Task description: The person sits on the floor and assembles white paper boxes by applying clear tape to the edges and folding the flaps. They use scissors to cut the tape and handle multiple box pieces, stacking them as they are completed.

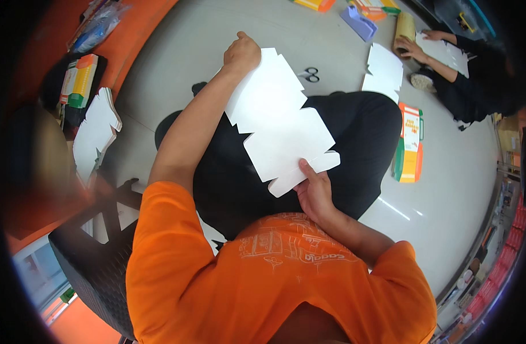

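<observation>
Across my lap lies a white die-cut cardboard box blank [280, 117], unfolded, with notched edges and a creased flap at its near end. My left hand [243, 54] is closed at the blank's far left edge; its fingertips are partly hidden. At the near end my right hand [315, 192] pinches the narrow flap [300, 175], thumb on top and fingers underneath. The flap is bent up slightly from the panel. Under the blank are my crossed legs in black trousers [354, 123].
Black scissors [311, 75] lie on the floor ahead. White blanks [383, 69] and a printed flat box [410, 143] are to the right. A co-worker's hands [415, 49] touch a yellowish roll [404, 28] and a white sheet. More blanks [95, 137] are stacked left, near a black chair [91, 258].
</observation>
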{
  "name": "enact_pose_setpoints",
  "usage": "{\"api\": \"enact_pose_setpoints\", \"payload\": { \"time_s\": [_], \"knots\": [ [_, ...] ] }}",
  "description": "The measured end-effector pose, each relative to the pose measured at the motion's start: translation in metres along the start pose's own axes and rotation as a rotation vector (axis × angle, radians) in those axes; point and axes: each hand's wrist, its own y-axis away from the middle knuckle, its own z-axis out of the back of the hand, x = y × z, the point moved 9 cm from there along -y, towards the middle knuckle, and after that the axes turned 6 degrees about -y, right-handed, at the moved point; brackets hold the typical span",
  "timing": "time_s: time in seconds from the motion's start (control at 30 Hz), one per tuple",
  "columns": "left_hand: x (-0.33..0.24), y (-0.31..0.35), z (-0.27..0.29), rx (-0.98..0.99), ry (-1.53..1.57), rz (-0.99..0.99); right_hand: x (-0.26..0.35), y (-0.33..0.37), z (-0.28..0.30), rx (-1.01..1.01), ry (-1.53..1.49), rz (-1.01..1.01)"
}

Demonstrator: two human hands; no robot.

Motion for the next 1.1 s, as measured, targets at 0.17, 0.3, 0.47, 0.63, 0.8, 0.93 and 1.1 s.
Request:
{"api": "enact_pose_setpoints", "payload": {
  "time_s": [0.17,0.3,0.47,0.63,0.8,0.93,1.1],
  "knots": [
    [-0.013,0.011,-0.031,0.033,-0.058,-0.067,-0.015,0.006,0.02,-0.052,-0.065,-0.157],
    [-0.018,0.012,-0.032,0.044,-0.06,-0.084,-0.019,0.006,0.024,-0.079,-0.077,-0.185],
    [-0.028,0.011,-0.045,0.061,0.005,-0.159,-0.012,0.031,0.021,-0.074,-0.03,-0.222],
    [-0.039,0.022,-0.059,0.034,0.053,-0.232,-0.01,0.052,0.049,0.096,0.283,-0.511],
    [-0.046,0.029,-0.043,-0.023,0.091,-0.241,0.091,0.032,-0.006,0.451,1.073,-0.228],
    [-0.046,0.033,-0.033,-0.046,0.088,-0.222,0.17,-0.07,-0.101,0.284,1.427,0.736],
    [-0.055,0.036,-0.022,-0.021,0.106,-0.232,0.131,-0.2,-0.106,0.282,1.2,0.197]
  ]
}}
